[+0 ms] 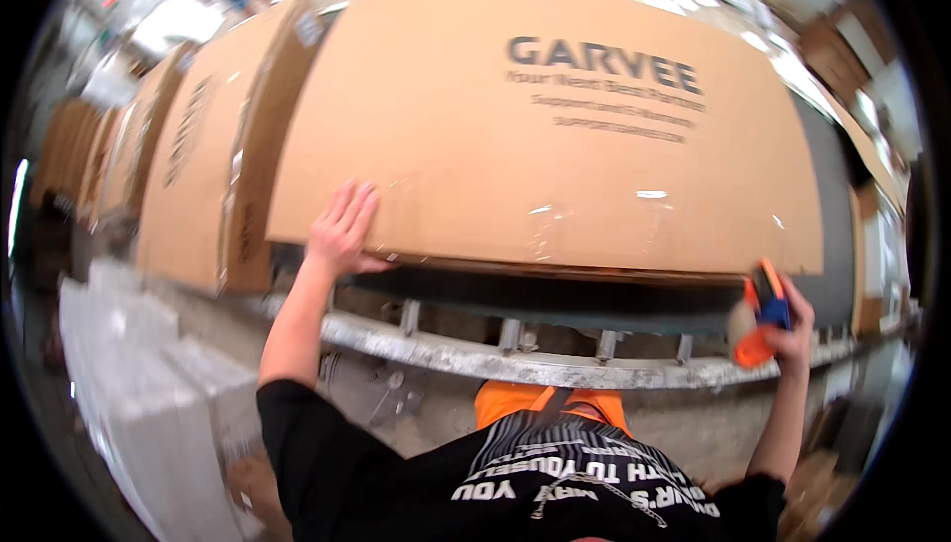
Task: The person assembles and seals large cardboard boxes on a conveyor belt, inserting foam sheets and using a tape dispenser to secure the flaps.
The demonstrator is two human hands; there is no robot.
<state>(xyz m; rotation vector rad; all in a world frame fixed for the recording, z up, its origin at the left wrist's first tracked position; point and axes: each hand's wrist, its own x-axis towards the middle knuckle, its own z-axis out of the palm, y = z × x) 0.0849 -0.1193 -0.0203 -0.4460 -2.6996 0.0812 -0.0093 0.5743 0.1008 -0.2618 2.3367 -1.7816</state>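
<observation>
At the near edge of the big cardboard box, I see my left hand pressed flat on its top face, fingers spread and together with the thumb hooked just under the lip, so that grip is open and holds nothing. Over to the right, my right hand is closed around an orange and blue tape dispenser, clamped on its handle, and the dispenser's head touches the box's near right corner. The box therefore lies between my two hands, stretching away to the far side, with strips of clear tape shining along its near seam. It rests on a metal roller conveyor whose grey rail runs left to right just below it.

Further cartons stand to the left of it, one just beside it and the rest trailing off toward the far left (their flaps are shut, so I cannot tell what any of them holds). The big box is closed too, and its contents are hidden. Its underside is in deep shadow, and the rollers there are hard to make out. The far right of the scene bends and blurs at the rim, where only brown shapes show.
</observation>
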